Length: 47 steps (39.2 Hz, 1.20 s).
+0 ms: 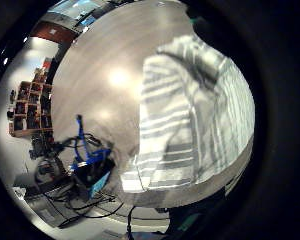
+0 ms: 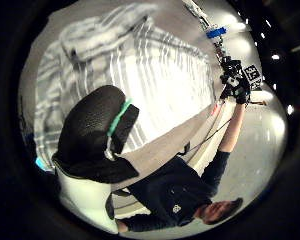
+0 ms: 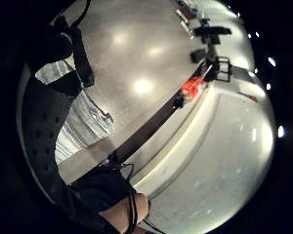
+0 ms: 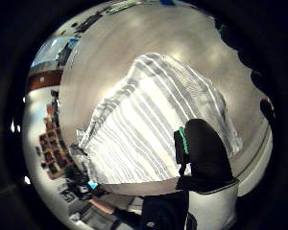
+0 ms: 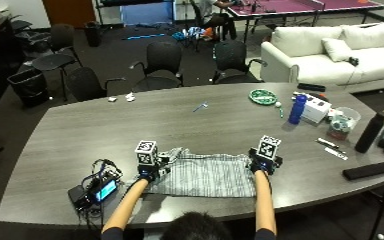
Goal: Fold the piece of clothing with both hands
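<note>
Lying flat on table (image 5: 79,130), striped garment (image 5: 202,175) spans between left hand (image 5: 148,171) and right hand (image 5: 264,163); grip state unclear.

Bare table (image 5: 179,117) beyond the garment (image 5: 202,175); a cabled device (image 5: 95,190) seemingly crowds its left

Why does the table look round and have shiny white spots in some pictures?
In the left little finger side palm view, the very wide lens bends the table and ceiling lights glare off it; in the outside view the table keeps its true shape beneath the striped garment.
</note>
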Tool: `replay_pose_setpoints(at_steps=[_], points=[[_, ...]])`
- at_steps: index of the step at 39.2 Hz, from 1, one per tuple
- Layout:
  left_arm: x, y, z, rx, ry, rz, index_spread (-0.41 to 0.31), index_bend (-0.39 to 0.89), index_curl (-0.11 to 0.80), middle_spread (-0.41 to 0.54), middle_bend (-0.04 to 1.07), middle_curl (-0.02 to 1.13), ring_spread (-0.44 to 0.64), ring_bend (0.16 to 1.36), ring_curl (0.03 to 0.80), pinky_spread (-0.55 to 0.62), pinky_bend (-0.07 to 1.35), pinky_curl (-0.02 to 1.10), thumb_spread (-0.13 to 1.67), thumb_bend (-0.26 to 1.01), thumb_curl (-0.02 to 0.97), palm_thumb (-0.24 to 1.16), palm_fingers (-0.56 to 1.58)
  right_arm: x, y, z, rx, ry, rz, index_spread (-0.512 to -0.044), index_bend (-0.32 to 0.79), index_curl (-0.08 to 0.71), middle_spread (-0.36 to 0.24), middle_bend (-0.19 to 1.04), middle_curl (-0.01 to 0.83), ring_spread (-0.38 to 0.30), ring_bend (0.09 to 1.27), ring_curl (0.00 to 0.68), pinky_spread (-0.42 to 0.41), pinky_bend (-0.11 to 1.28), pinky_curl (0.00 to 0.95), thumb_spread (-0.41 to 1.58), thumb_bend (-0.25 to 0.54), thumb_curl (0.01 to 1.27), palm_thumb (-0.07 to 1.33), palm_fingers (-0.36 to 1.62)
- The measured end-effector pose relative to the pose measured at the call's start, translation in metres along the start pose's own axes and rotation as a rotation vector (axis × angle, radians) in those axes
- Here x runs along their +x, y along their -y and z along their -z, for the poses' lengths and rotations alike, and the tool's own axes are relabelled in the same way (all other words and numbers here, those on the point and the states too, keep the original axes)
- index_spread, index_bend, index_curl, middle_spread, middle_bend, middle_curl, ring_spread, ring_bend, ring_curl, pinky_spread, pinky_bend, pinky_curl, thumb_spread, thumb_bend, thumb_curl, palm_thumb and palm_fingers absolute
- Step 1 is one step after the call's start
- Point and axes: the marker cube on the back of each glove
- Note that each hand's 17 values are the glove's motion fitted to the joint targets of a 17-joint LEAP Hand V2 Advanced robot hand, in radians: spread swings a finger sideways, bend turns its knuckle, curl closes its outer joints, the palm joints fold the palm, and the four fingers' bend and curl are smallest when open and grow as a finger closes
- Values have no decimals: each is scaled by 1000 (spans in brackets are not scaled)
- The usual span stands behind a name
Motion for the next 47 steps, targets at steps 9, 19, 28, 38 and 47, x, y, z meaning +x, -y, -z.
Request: replay_pose_setpoints(at_steps=[9,19,28,38,47], points=[[-25,-10,-60,-148,-66,92,-38,233,352,213,87,345,260,581,388,296,388,423,1162,-44,323,170,72,18,9,-39,-105,149,-116,-211,36,246,-14,174,408,-63,545,427,1,708,409,1079,-45,484,643,653],[-44,-12,-100,-323,-144,215,-39,148,335,313,141,278,402,598,353,421,421,395,1091,-37,302,93,-65,-7,13,-61,-126,94,-141,-176,53,196,29,195,408,-63,595,424,-3,719,398,1125,-28,429,595,660],[-39,-20,-105,-306,-77,221,-40,151,325,324,177,277,468,563,325,471,358,362,1064,-27,299,83,-73,0,15,-64,-118,90,-176,-151,59,170,37,222,420,-63,614,419,9,678,380,1184,-30,386,537,647],[-30,-39,-106,-340,-12,268,-24,140,312,339,160,262,514,563,309,498,357,351,1067,-31,289,49,-63,10,12,-52,-80,203,-135,-147,84,166,38,233,427,-49,601,409,42,614,361,1226,-18,358,513,596],[-29,-43,-106,-345,-32,246,-17,144,301,353,160,251,534,567,300,501,371,350,1069,-24,286,38,-57,-11,33,-71,-3,148,-66,-238,106,180,2,176,407,-23,552,402,91,583,361,1220,-17,350,513,368]])
